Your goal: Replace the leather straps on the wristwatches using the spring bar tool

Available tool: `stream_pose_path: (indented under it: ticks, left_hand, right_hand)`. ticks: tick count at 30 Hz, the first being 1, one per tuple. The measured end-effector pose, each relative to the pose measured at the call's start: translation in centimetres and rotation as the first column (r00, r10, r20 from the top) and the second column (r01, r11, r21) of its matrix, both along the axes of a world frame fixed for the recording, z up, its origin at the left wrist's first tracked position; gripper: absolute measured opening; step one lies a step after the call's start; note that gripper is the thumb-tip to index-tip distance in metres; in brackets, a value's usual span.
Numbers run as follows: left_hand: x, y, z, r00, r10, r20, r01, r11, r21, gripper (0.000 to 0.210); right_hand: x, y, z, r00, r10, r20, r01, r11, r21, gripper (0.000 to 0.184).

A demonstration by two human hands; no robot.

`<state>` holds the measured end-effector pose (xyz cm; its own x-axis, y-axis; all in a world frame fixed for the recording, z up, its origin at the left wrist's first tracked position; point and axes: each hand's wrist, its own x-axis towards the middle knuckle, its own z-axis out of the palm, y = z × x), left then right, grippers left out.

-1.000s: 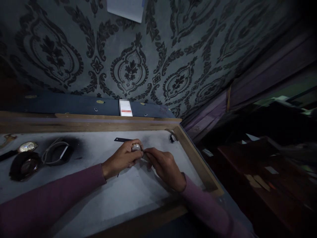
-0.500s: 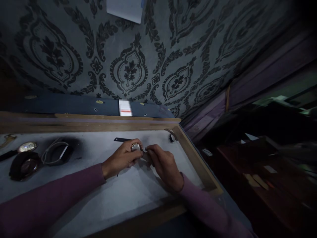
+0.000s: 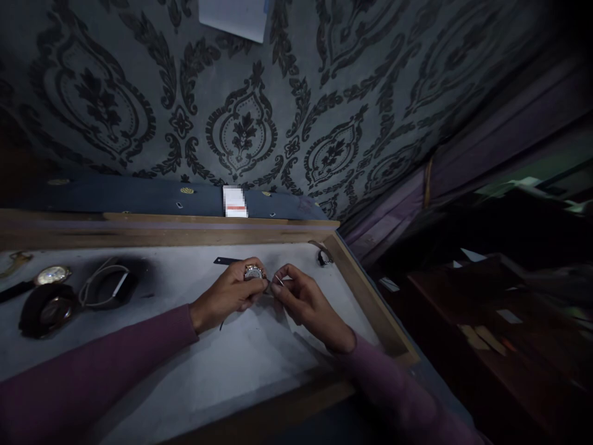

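Observation:
A round silver watch [image 3: 253,273] is gripped between the thumb and fingers of my left hand [image 3: 235,290], its dial facing up. Part of a dark strap hangs below that hand. Close beside the watch on the right, my right hand [image 3: 301,300] pinches a thin, shiny metal piece [image 3: 278,280] between thumb and index finger; its exact kind is too small to make out. Behind my left hand lies a dark flat strip [image 3: 226,261] with a hole near its end, partly covered by the hand.
Both hands are over a white surface framed by a wooden rim [image 3: 375,296]. Several watches lie at the left, including a gold-cased watch [image 3: 53,275] and a dark-strapped watch [image 3: 49,310]. A small dark banded item [image 3: 323,256] rests in the far right corner.
My right hand has turned and its fingers have curled up, so the thin metal piece now shows between thumb and index finger. My left hand and the watch have stayed nearly still.

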<state>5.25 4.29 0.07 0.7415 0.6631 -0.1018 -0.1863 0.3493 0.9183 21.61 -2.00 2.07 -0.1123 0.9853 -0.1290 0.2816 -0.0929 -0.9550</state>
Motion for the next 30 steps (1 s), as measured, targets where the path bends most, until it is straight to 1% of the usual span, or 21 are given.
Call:
stream_pose_path:
  ticks: [5,11,19,22,26,30]
  left_hand:
    - [0.01,-0.07,-0.23,1.0,-0.009,0.002,0.009,1.0,0.006,0.015]
    - [0.0,0.0,-0.24,1.0,-0.019,0.013,0.019,1.0,0.012,0.016]
    - [-0.12,0.19,-0.37,0.999,-0.048,0.014,0.048,0.999,0.022,0.016]
    - [-0.17,0.3,-0.44,0.998,-0.06,0.017,0.059,0.998,0.021,0.014]
    - [-0.26,0.41,-0.29,0.997,-0.082,-0.006,0.082,0.997,0.012,0.012]
    - [-0.37,0.58,-0.11,0.994,-0.107,-0.028,0.106,0.994,-0.006,0.011]
  right_hand:
    - [0.12,-0.01,-0.04,0.998,-0.008,0.065,0.005,0.999,0.041,0.028]
    - [0.23,-0.05,-0.24,0.997,-0.013,0.081,0.006,0.996,0.092,0.028]
    - [0.12,-0.16,0.12,0.986,-0.033,0.162,0.008,0.988,0.153,0.022]
    - [0.2,-0.17,0.08,0.983,-0.036,0.18,0.005,0.985,0.172,0.023]
    - [0.33,-0.14,-0.12,0.985,-0.035,0.17,0.003,0.983,0.185,0.024]
    - [0.36,-0.13,-0.09,0.989,-0.033,0.142,0.009,0.986,0.164,0.025]
